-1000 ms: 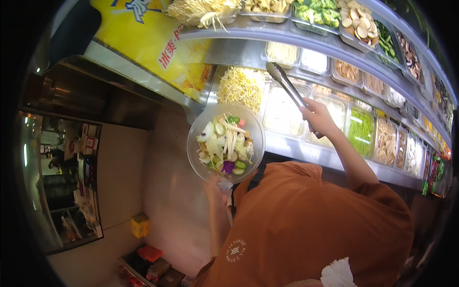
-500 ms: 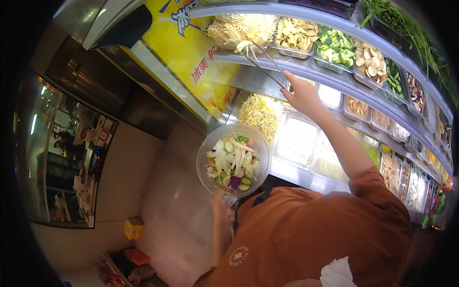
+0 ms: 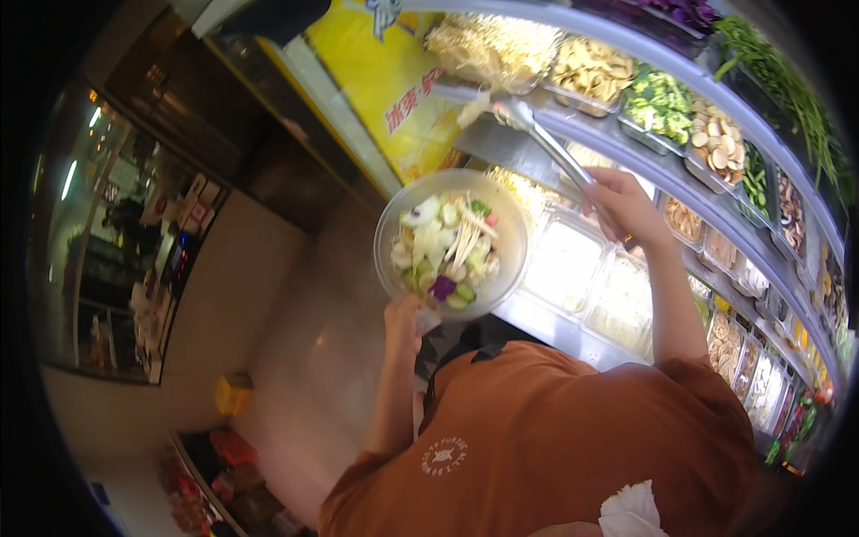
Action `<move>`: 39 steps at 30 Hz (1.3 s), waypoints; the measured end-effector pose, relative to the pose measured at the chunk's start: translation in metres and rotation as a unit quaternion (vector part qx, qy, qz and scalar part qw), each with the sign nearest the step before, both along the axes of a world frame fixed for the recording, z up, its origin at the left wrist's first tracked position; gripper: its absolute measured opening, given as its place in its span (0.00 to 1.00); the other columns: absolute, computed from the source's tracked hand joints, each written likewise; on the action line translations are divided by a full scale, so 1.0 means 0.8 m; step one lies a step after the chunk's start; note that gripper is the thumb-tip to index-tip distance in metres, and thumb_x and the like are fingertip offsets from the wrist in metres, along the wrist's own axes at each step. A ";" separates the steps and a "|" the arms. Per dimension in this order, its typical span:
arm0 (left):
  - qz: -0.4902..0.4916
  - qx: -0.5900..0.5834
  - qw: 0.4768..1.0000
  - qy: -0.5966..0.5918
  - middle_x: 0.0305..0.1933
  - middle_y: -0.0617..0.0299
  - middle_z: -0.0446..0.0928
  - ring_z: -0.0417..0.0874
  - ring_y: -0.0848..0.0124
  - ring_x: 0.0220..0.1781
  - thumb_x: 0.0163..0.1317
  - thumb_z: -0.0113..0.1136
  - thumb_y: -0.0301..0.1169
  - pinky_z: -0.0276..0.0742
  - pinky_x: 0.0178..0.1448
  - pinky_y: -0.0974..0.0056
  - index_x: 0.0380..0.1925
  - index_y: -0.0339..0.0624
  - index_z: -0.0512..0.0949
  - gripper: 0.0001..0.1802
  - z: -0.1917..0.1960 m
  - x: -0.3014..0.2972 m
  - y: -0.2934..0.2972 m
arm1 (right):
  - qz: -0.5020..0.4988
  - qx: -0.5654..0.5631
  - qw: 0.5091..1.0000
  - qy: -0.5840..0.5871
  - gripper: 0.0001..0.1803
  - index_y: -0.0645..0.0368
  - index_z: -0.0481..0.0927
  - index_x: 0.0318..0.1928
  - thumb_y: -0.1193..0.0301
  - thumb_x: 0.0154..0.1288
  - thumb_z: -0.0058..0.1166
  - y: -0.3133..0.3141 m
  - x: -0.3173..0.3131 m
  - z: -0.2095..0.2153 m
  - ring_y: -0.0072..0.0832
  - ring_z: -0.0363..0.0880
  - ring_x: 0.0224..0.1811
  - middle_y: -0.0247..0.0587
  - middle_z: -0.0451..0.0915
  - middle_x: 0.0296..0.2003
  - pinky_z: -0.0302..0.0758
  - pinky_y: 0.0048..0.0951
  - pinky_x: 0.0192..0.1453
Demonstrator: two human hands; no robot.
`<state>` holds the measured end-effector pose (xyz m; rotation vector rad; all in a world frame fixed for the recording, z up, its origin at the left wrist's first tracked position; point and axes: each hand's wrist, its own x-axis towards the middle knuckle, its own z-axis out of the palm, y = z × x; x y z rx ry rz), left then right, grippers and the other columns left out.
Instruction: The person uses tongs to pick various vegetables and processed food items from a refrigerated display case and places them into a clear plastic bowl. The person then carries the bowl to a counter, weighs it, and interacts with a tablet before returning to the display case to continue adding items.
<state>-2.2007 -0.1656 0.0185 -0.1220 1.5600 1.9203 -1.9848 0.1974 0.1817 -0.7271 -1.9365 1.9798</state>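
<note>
Tongs over the noodle tray, bowl held low

Head view: your left hand (image 3: 404, 324) grips the clear plastic bowl (image 3: 452, 243) by its rim at six o'clock, fingers closed on the edge. Chopped vegetables, pale, green and purple, fill the round bowl. Your right hand (image 3: 624, 204) is wrapped around the metal tongs (image 3: 548, 143), which point toward eleven o'clock; their tips pinch pale strands just beside the heaped noodle tray (image 3: 494, 46). Curved steel counter edges (image 3: 573, 331) run from twelve to four o'clock, lined with rectangular food tubs (image 3: 565, 261). Smooth beige floor (image 3: 268, 295) lies open at nine o'clock.
</note>
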 end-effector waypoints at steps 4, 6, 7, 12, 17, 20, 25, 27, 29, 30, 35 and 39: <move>-0.002 -0.024 1.000 -0.017 0.34 0.53 0.82 0.86 0.63 0.29 0.57 0.58 0.23 0.85 0.32 0.58 0.36 0.31 0.80 0.08 -0.016 -0.007 0.007 | 0.002 -0.016 0.999 -0.036 0.27 0.68 0.69 0.72 0.69 0.78 0.53 -0.040 0.031 -0.050 0.17 0.70 0.12 0.35 0.80 0.30 0.66 0.21 0.13; -0.020 -0.012 1.000 -0.007 0.37 0.50 0.83 0.88 0.58 0.34 0.57 0.58 0.22 0.86 0.34 0.56 0.39 0.29 0.79 0.11 -0.026 -0.005 0.015 | -0.039 -0.029 0.996 -0.080 0.29 0.68 0.67 0.73 0.69 0.78 0.53 -0.041 0.047 -0.069 0.17 0.70 0.12 0.35 0.80 0.29 0.66 0.21 0.13; -0.028 -0.002 1.000 0.001 0.39 0.48 0.83 0.89 0.55 0.36 0.57 0.57 0.22 0.87 0.35 0.56 0.41 0.27 0.79 0.12 -0.031 -0.003 0.020 | -0.019 -0.038 0.998 -0.057 0.29 0.68 0.67 0.73 0.69 0.78 0.53 -0.039 0.055 -0.076 0.17 0.70 0.12 0.34 0.79 0.29 0.66 0.21 0.14; 0.009 -0.023 1.000 -0.015 0.45 0.45 0.83 0.90 0.54 0.39 0.57 0.55 0.21 0.88 0.36 0.54 0.49 0.24 0.77 0.19 -0.046 0.005 0.030 | 0.009 -0.085 0.995 -0.050 0.28 0.67 0.67 0.73 0.71 0.77 0.53 -0.028 0.073 -0.096 0.17 0.70 0.12 0.34 0.79 0.29 0.68 0.20 0.15; 0.083 0.027 0.988 -0.126 0.43 0.47 0.82 0.89 0.56 0.41 0.56 0.56 0.21 0.88 0.39 0.53 0.46 0.27 0.76 0.16 -0.051 0.000 -0.056 | 0.095 -0.144 0.985 -0.028 0.28 0.66 0.69 0.72 0.72 0.76 0.55 -0.086 0.012 -0.123 0.17 0.71 0.13 0.34 0.80 0.30 0.67 0.20 0.15; 0.144 -0.002 0.983 -0.114 0.41 0.47 0.83 0.89 0.57 0.38 0.58 0.57 0.22 0.88 0.38 0.54 0.43 0.28 0.76 0.13 -0.060 -0.034 -0.144 | 0.147 -0.132 0.977 -0.077 0.27 0.65 0.70 0.72 0.72 0.76 0.55 -0.172 -0.062 -0.126 0.17 0.72 0.13 0.33 0.80 0.30 0.67 0.20 0.14; 0.189 0.007 0.981 -0.050 0.43 0.50 0.83 0.89 0.61 0.36 0.58 0.59 0.22 0.88 0.36 0.59 0.61 0.25 0.74 0.28 -0.080 -0.169 -0.310 | 0.246 -0.049 0.945 -0.212 0.26 0.68 0.71 0.71 0.72 0.78 0.52 -0.346 -0.237 -0.101 0.19 0.74 0.12 0.35 0.80 0.26 0.68 0.23 0.13; 0.192 0.021 0.981 -0.033 0.43 0.51 0.83 0.88 0.63 0.35 0.58 0.59 0.22 0.87 0.34 0.61 0.64 0.25 0.72 0.31 -0.085 -0.227 -0.386 | 0.252 -0.053 0.935 -0.243 0.25 0.68 0.71 0.70 0.72 0.78 0.51 -0.423 -0.313 -0.099 0.20 0.74 0.12 0.35 0.79 0.26 0.69 0.23 0.13; 0.196 0.019 0.980 -0.020 0.42 0.55 0.82 0.86 0.67 0.34 0.57 0.58 0.22 0.84 0.32 0.64 0.68 0.28 0.71 0.34 -0.089 -0.285 -0.461 | 0.287 -0.068 0.926 -0.238 0.22 0.67 0.75 0.67 0.70 0.79 0.50 -0.505 -0.388 -0.107 0.21 0.75 0.12 0.35 0.79 0.25 0.70 0.23 0.13; 0.195 0.015 0.980 -0.015 0.41 0.58 0.82 0.84 0.70 0.33 0.57 0.57 0.22 0.81 0.30 0.66 0.69 0.30 0.71 0.35 -0.091 -0.313 -0.495 | 0.301 -0.086 0.920 -0.237 0.21 0.67 0.75 0.66 0.70 0.79 0.50 -0.544 -0.423 -0.113 0.21 0.75 0.12 0.36 0.79 0.25 0.70 0.23 0.13; 0.167 -0.039 0.985 0.014 0.41 0.60 0.81 0.82 0.72 0.32 0.58 0.56 0.23 0.79 0.29 0.67 0.72 0.34 0.69 0.38 -0.098 -0.462 -0.619 | 0.294 -0.128 0.906 -0.277 0.20 0.64 0.77 0.64 0.68 0.79 0.49 -0.707 -0.594 -0.137 0.20 0.75 0.12 0.35 0.80 0.26 0.70 0.23 0.13; 0.144 -0.030 0.988 0.038 0.42 0.59 0.81 0.82 0.70 0.33 0.58 0.57 0.23 0.80 0.31 0.62 0.74 0.34 0.66 0.39 -0.112 -0.548 -0.667 | 0.286 -0.121 0.922 -0.232 0.19 0.66 0.76 0.63 0.68 0.80 0.48 -0.752 -0.682 -0.127 0.20 0.74 0.12 0.36 0.79 0.25 0.69 0.22 0.13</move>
